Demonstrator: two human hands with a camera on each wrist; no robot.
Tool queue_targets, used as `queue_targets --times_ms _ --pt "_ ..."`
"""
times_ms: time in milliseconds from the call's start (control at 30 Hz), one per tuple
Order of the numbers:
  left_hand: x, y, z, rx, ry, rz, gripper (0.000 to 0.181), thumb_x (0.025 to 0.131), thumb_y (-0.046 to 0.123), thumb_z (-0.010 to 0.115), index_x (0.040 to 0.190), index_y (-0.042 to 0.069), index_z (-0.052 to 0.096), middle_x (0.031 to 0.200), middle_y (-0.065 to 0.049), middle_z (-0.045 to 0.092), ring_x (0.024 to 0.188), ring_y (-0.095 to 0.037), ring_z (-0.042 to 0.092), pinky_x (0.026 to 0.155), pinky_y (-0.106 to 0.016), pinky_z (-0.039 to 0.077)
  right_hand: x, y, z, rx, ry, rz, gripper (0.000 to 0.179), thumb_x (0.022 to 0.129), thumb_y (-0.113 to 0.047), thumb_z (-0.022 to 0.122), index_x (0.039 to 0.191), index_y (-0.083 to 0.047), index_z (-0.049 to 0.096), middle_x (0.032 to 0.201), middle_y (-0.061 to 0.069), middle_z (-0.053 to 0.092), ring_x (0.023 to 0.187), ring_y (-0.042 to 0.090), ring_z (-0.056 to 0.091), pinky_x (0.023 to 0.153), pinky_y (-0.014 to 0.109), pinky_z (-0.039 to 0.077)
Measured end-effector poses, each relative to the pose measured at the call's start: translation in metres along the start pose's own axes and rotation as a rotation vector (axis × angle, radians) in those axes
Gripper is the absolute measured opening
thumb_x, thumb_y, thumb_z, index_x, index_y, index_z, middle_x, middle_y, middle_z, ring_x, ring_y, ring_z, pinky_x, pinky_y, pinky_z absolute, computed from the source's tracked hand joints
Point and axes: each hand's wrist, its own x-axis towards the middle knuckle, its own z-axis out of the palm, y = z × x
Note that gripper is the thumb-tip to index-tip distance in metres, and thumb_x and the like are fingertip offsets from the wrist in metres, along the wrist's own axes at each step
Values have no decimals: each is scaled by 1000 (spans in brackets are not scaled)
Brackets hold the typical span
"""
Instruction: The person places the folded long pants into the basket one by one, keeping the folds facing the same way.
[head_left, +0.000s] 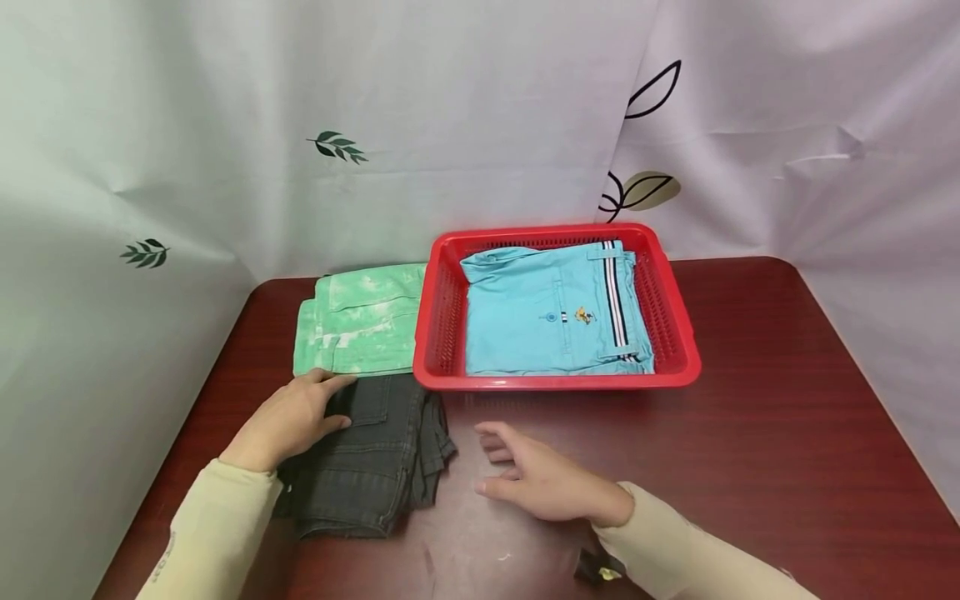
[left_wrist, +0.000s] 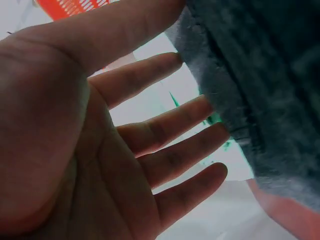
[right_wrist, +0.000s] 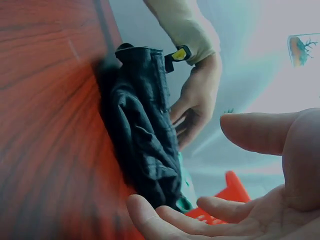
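In the head view, folded dark jeans (head_left: pixel 367 467) lie on the table's left side. My left hand (head_left: pixel 288 421) is at their upper left edge, its fingers spread and nearly straight. The left wrist view shows the fingertips (left_wrist: pixel 215 131) along the border of the dark cloth; whether they press on it I cannot tell. Over bare table to the right of the jeans, my right hand (head_left: pixel 547 475) is held with loosely bent fingers and nothing between them. Behind the jeans lies a folded green and white garment (head_left: pixel 367 321), partly hidden by the basket.
A red plastic basket (head_left: pixel 555 383) stands at the back middle, with folded light blue pants (head_left: pixel 517 325) inside. White patterned curtains (head_left: pixel 450 108) surround the dark red table (head_left: pixel 780 400). A small black strap with a yellow part (head_left: pixel 600 571) shows near the right sleeve.
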Motion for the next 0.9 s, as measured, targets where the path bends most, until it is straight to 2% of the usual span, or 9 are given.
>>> queue_targets --times_ms 167,300,500,567,700,900 --pt "-3 -3 8 -38 44 -32 63 82 18 84 136 0 59 123 -24 60 113 -43 58 91 -57 49 10 3 8 90 -10 6 66 99 -22 66 152 -1 32 147 24 45 132 38 50 105 49 45" --pt "-3 -3 11 -53 54 -63 63 82 20 84 135 -3 58 127 -26 58 117 -46 55 95 -58 47 14 3 13 141 -20 1 70 99 -21 65 154 0 27 149 27 41 134 40 48 108 52 42" --pt "-1 -6 12 -80 54 -86 64 82 21 84 135 -3 58 126 -26 57 117 -46 53 95 -59 46 22 0 19 164 -7 20 70 99 -21 66 154 -1 27 148 26 43 130 36 53 105 50 45" --pt "0 -7 12 -78 52 -90 64 81 22 85 134 -3 59 125 -26 57 116 -46 54 94 -59 46 24 0 22 203 -4 26 70 98 -19 66 153 0 27 148 26 43 128 36 55 103 47 47" --pt "2 -8 12 -67 49 -95 65 80 24 86 133 -3 60 125 -26 58 115 -45 55 94 -59 47 29 2 30 334 -12 34 71 98 -15 66 154 2 26 145 26 43 126 37 55 98 42 51" --pt "2 -6 13 -51 49 -88 66 79 24 87 133 -2 60 122 -28 57 107 -46 59 88 -58 49 34 3 44 571 -10 81 75 95 -5 65 155 4 19 133 25 49 113 35 62 95 47 53"
